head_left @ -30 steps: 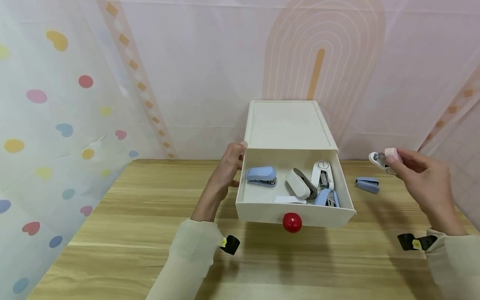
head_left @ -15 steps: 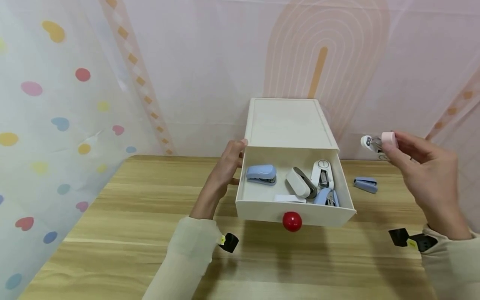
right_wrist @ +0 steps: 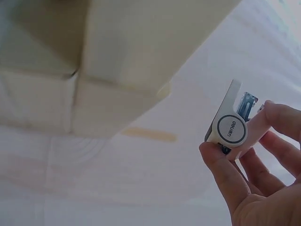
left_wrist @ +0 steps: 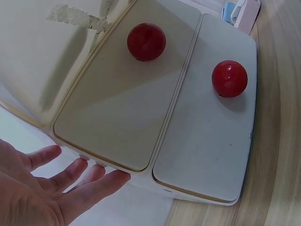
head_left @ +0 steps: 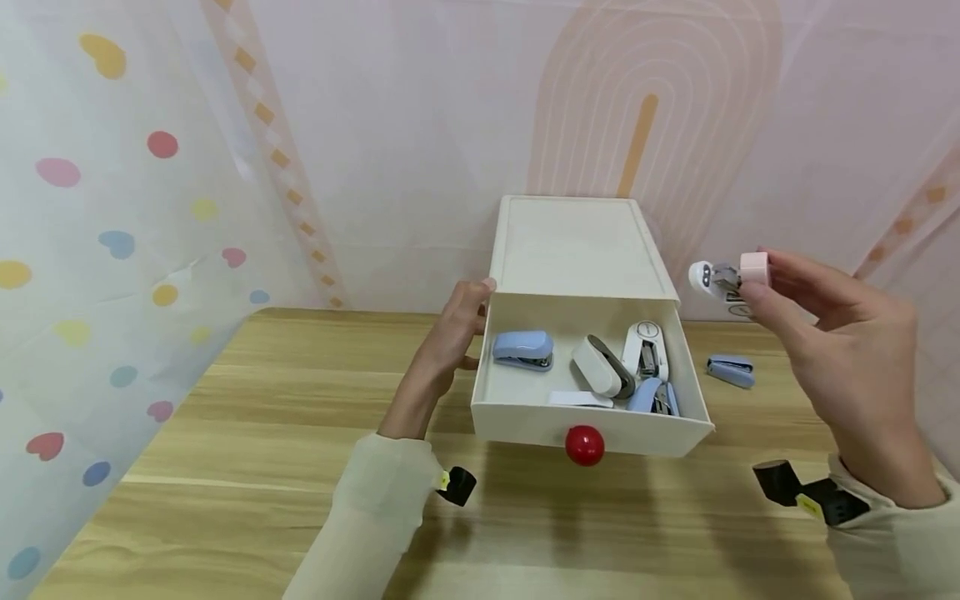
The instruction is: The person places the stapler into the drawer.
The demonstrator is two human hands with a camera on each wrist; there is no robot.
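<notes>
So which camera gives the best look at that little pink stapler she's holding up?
The right wrist view: the pink stapler fills the frame close up, pinched in the right hand, its round logo readable. The head view shows it small, held above the table. The left wrist view misses it.

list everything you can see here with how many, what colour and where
Cream plastic drawer box: one, back of table, top drawer pulled open.
Round red knobs: two, one per drawer front.
Small staplers in open drawer: four; two light blue, two white.
Light blue stapler on table: one, right of box.
Pink and white stapler: one, held in the air.
Light wooden table: one.
Left hand: on the box's left side.
Right hand: pinches the pink and white stapler.
</notes>
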